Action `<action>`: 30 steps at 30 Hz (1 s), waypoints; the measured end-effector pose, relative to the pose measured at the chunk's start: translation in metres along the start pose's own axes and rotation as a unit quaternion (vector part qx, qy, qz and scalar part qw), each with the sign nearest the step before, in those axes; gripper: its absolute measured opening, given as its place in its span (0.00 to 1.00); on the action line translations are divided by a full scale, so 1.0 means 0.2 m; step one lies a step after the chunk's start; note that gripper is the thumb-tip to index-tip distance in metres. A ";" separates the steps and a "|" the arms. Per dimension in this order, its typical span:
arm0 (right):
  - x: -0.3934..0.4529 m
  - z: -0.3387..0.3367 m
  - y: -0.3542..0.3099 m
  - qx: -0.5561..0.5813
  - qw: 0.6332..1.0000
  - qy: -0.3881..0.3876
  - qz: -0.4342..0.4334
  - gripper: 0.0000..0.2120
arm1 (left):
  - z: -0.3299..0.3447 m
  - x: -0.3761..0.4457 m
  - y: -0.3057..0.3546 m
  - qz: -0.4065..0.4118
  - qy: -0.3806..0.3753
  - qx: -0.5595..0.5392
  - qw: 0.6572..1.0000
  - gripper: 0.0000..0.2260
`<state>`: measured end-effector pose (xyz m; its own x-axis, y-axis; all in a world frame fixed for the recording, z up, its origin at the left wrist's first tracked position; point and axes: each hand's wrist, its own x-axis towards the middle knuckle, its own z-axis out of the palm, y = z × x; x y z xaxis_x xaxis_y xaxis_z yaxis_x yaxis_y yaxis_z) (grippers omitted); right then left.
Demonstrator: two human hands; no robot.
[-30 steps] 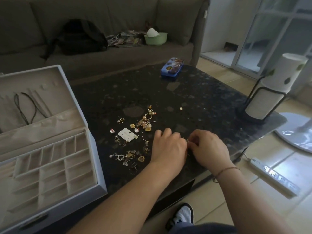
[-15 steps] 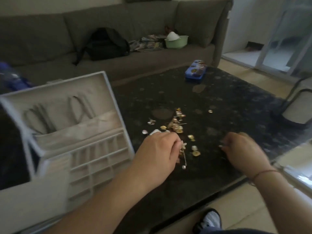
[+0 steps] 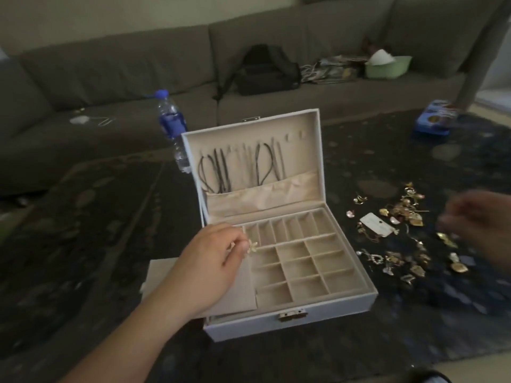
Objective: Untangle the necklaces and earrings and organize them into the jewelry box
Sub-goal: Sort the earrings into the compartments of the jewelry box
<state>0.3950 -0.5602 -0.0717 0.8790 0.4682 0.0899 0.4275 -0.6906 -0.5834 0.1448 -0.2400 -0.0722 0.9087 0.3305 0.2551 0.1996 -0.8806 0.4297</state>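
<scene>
A white jewelry box (image 3: pixel 326 309) stands open on the dark table, its beige tray split into several small compartments. Dark cord necklaces (image 3: pixel 221 170) hang inside its raised lid. My left hand (image 3: pixel 210 269) hovers over the box's left side, thumb and fingers pinched on a small pale gold earring (image 3: pixel 252 246) above the left compartments. A pile of gold earrings (image 3: pixel 401 233) and a white earring card (image 3: pixel 377 228) lie on the table right of the box. My right hand (image 3: pixel 481 225), blurred, hangs over that pile at the right edge; I cannot make out its fingers.
A water bottle (image 3: pixel 172 128) stands behind the box's left corner. A blue tin (image 3: pixel 435 120) sits at the table's far right. On the grey sofa (image 3: pixel 138 73) behind are a black backpack (image 3: pixel 265 70), papers and a green bowl (image 3: pixel 387 68).
My left hand left the pile with an earring pinched in it and moved left over the box. My view swung left. The right hand stayed near the pile.
</scene>
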 end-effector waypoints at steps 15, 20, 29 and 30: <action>-0.02 0.44 -0.90 0.329 0.905 -0.266 -0.036 0.06 | 0.12 0.05 -0.02 0.017 0.000 0.025 1.000 0.08; -0.01 0.51 -0.87 0.297 0.926 -0.229 -0.050 0.10 | 0.14 0.05 -0.02 0.033 0.015 0.049 0.998 0.05; -0.06 0.64 -0.93 0.090 0.954 -0.162 -0.234 0.11 | 0.04 0.00 -0.04 0.006 0.015 0.024 1.000 0.07; -0.07 0.65 -0.93 0.058 0.949 -0.160 -0.266 0.12 | 0.02 0.00 -0.03 0.005 -0.006 0.030 1.000 0.08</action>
<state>0.2747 -0.3670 -0.0683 0.4287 0.8894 0.1587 0.7501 -0.2526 -0.6112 0.1442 -0.2362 -0.0789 0.9155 0.3167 0.2483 0.2107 -0.9029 0.3746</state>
